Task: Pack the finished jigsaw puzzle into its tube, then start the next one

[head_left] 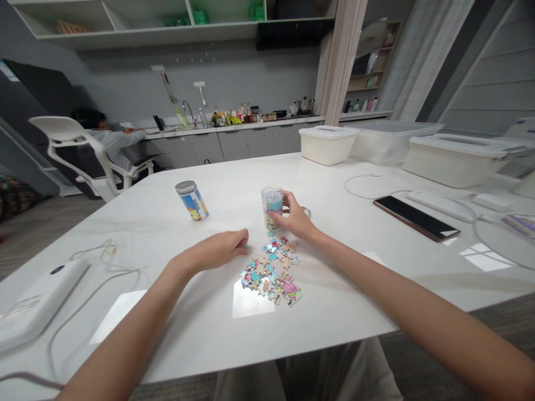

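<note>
A heap of small, flat jigsaw pieces in pink, blue, green and tan [267, 274] is lying on the shiny white surface [200, 340]. This heap is making the middle of the clock, with 12 pointing away from the person.

At 12 o'clock, a clear, round plastic jar [271, 201] is standing upright just past the heap. Pink and blue colours are showing low on its side. The right hand [296, 216] is coming in from 1 o'clock, and its grip is holding the jar, with the thumb pressing the near side. A shiny silver round edge [308, 212] is peeking out behind that wrist, mostly hiding.

The left hand [227, 248] is resting low at 10 o'clock, just beside the heap. Its grip is looking narrow, with the fingers curling in. A tiny bit of blue is showing by the fingertips, but I cannot tell if they are holding a piece.

Between 10 and 11 o'clock, a round can with a silver lid and a blue and yellow picture [193, 201] is standing well apart from both hands. At 2 o'clock, a flat black phone [413, 216] is lying face up. Farther back, between 1 and 2, three whitish plastic boxes with lids [328, 146] are sitting in a row. Far off, near 10, another person in a grey top [115, 143] is sitting by a white and black chair [86, 146].
</note>
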`<state>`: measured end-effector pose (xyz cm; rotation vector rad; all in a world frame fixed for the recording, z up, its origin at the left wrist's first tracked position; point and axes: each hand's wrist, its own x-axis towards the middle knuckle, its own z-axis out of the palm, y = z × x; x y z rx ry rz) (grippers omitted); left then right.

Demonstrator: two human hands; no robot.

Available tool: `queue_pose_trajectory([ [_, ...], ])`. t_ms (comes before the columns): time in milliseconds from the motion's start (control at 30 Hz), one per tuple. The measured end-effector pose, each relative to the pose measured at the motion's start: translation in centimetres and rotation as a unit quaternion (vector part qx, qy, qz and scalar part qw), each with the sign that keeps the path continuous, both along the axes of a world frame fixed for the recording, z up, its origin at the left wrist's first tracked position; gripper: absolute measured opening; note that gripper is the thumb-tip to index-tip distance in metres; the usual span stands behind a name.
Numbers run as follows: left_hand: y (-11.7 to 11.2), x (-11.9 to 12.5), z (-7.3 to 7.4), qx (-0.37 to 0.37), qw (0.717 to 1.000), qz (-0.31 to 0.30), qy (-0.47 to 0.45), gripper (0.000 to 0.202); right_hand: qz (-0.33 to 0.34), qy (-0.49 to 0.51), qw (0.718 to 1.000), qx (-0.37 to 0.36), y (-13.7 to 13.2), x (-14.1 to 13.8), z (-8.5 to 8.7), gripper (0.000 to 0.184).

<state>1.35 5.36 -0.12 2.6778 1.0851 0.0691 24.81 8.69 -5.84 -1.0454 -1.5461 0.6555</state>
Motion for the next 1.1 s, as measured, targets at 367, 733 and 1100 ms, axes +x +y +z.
queue_pose_trajectory([
  [367,-0.1,2.2,-1.7,0.181,0.950,0.098,-0.234,0.009,0.033,-0.054,0.998,-0.001,-0.9,-0.5,0.3,0.050],
  [733,-0.6,3.2,0.2,0.263,0.866,0.153,-0.396,0.008,0.069,-0.133,0.987,0.058,-1.9,-1.1,0.8,0.054],
  [1100,-0.2,3.3,1.8,0.237,0.906,0.079,-0.343,0.013,0.105,-0.154,0.978,0.092,-3.0,-1.3,1.5,0.058],
])
